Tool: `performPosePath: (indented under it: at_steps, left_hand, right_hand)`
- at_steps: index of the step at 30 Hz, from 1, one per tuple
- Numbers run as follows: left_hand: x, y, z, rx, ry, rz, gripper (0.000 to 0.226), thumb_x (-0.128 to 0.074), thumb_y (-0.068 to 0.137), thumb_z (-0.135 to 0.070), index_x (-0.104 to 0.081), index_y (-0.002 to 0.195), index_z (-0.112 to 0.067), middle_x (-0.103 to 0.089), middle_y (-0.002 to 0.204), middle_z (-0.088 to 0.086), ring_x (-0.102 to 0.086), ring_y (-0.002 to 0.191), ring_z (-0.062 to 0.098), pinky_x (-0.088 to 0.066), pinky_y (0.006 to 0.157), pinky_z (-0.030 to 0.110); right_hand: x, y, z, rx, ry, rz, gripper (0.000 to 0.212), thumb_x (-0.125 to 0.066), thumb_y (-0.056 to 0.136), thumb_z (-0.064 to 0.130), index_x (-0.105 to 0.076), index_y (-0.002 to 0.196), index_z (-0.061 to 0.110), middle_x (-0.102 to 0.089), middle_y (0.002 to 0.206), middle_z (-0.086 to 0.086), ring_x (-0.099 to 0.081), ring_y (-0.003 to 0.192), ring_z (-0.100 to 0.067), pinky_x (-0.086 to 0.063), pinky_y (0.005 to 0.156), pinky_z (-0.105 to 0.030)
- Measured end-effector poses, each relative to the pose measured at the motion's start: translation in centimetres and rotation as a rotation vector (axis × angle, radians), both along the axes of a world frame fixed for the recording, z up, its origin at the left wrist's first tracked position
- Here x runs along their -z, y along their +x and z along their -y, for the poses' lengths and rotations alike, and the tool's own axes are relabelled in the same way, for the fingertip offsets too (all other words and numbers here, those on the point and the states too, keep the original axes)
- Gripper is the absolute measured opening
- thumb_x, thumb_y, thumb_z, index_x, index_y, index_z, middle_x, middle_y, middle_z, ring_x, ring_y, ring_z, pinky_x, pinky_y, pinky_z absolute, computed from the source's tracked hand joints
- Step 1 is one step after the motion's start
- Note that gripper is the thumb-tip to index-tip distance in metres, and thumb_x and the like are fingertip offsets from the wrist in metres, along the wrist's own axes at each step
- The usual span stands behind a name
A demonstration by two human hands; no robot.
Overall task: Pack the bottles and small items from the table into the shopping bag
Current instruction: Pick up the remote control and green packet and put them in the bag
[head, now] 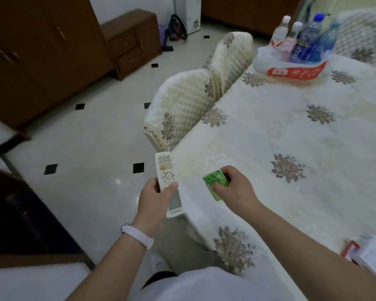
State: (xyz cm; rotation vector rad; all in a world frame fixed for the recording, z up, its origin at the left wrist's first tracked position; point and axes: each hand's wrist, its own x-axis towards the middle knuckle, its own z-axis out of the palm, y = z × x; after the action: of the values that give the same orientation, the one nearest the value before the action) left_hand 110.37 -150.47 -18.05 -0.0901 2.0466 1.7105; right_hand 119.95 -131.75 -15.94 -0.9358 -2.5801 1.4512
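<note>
While the left hand (154, 197) grips a white remote (165, 168) around its middle, thumb across the front, the remote hangs off the table edge, over the floor (85, 137). White wristband (137, 234) on the left wrist. Right hand (237, 190) pinches a small green packet (215, 184) with curled fingers, at the near corner of the table (269, 131); cannot tell if the packet touches the cloth. Table has a cream cloth with flower patches. Shopping bag (291, 71), white plastic with a red band, sits at the far end of the table, well apart from both hands. Bottles (306, 40) stand upright inside it, some with white caps, some blue. Two chairs (182, 101) with quilted covers are pushed in along the left side of the table. Red and white paper thing (373, 255) lies on the table near the right forearm, too blurred to name. Brown cabinet (130, 40) against the far wall.
</note>
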Motion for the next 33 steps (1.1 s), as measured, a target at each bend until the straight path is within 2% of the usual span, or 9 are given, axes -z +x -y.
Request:
performPosePath:
  at_steps: [5, 11, 14, 18, 22, 26, 28, 33]
  left_hand:
    - [-1.2, -8.9, 8.0, -0.043, 0.006, -0.047, 0.016, -0.07, 0.09, -0.023, -0.068, 0.106, -0.023, -0.074, 0.101, -0.009, -0.069, 0.09, 0.013, -0.049, 0.065, 0.024]
    - [-2.7, -16.5, 15.6, -0.154, 0.032, -0.076, 0.015, -0.071, 0.089, -0.02, -0.068, 0.104, -0.02, -0.075, 0.099, -0.005, -0.071, 0.09, 0.017, -0.055, 0.074, 0.032]
    - [-3.0, -19.0, 17.7, -0.193, 0.045, -0.084, 0.014, -0.072, 0.089, -0.019, -0.068, 0.102, -0.02, -0.075, 0.097, -0.005, -0.07, 0.09, 0.016, -0.057, 0.079, 0.034]
    - [-3.1, -22.8, 18.8, -0.209, 0.038, -0.084, 0.017, -0.073, 0.088, -0.021, -0.068, 0.104, -0.019, -0.075, 0.098, -0.005, -0.071, 0.089, 0.015, -0.057, 0.078, 0.032]
    - [-3.2, -27.5, 18.9, -0.23, 0.038, -0.089, 0.018, -0.073, 0.087, -0.02, -0.068, 0.105, -0.02, -0.076, 0.098, -0.006, -0.072, 0.088, 0.013, -0.058, 0.078, 0.032]
    - [-2.8, -33.6, 18.8, -0.254, 0.016, -0.102, 0.019, -0.073, 0.088, -0.02, -0.068, 0.107, -0.018, -0.076, 0.098, -0.006, -0.072, 0.088, 0.011, -0.057, 0.074, 0.027]
    - [-2.6, -37.3, 18.2, -0.27, 0.003, -0.093, 0.019, -0.072, 0.089, -0.019, -0.068, 0.107, -0.018, -0.076, 0.098, -0.006, -0.072, 0.087, 0.011, -0.055, 0.068, 0.023]
    - [-3.6, -46.9, 14.9, -0.254, -0.049, -0.051, 0.021, -0.073, 0.088, -0.018, -0.068, 0.108, -0.017, -0.076, 0.1, -0.003, -0.072, 0.089, 0.016, -0.056, 0.073, 0.03]
  right_hand:
    - [-1.4, -10.2, 7.1, -0.056, 0.022, -0.045, 0.014, -0.067, 0.085, 0.017, -0.057, 0.094, 0.022, -0.06, 0.08, 0.008, -0.055, 0.068, -0.007, -0.038, 0.05, -0.014]
    - [-3.2, -19.7, 13.7, -0.124, -0.022, -0.132, 0.014, -0.071, 0.084, 0.019, -0.06, 0.093, 0.022, -0.064, 0.083, 0.003, -0.063, 0.077, -0.017, -0.049, 0.064, -0.029]
    - [-3.7, -23.2, 15.5, -0.147, -0.049, -0.162, 0.015, -0.071, 0.083, 0.018, -0.061, 0.09, 0.025, -0.066, 0.083, 0.002, -0.064, 0.08, -0.019, -0.051, 0.068, -0.032]
    - [-3.6, -27.9, 16.9, -0.175, -0.036, -0.173, 0.017, -0.072, 0.083, 0.021, -0.06, 0.093, 0.027, -0.067, 0.083, 0.006, -0.065, 0.078, -0.015, -0.052, 0.07, -0.033]
    - [-3.0, -33.7, 17.6, -0.221, -0.081, -0.198, 0.016, -0.071, 0.085, 0.016, -0.06, 0.091, 0.025, -0.066, 0.081, 0.003, -0.059, 0.065, -0.004, -0.046, 0.058, -0.016]
    - [-1.5, -41.2, 17.6, -0.223, -0.172, -0.208, 0.017, -0.071, 0.084, 0.013, -0.059, 0.089, 0.025, -0.065, 0.079, 0.004, -0.059, 0.068, -0.01, -0.047, 0.058, -0.017]
    - [-0.7, -45.4, 16.9, -0.215, -0.244, -0.215, 0.02, -0.07, 0.084, 0.012, -0.058, 0.087, 0.028, -0.065, 0.081, 0.002, -0.061, 0.07, -0.012, -0.051, 0.063, -0.022]
    - [-0.5, -54.9, 13.0, -0.149, -0.355, -0.22, 0.017, -0.07, 0.085, 0.013, -0.06, 0.089, 0.026, -0.067, 0.084, -0.003, -0.062, 0.072, -0.014, -0.053, 0.067, -0.033]
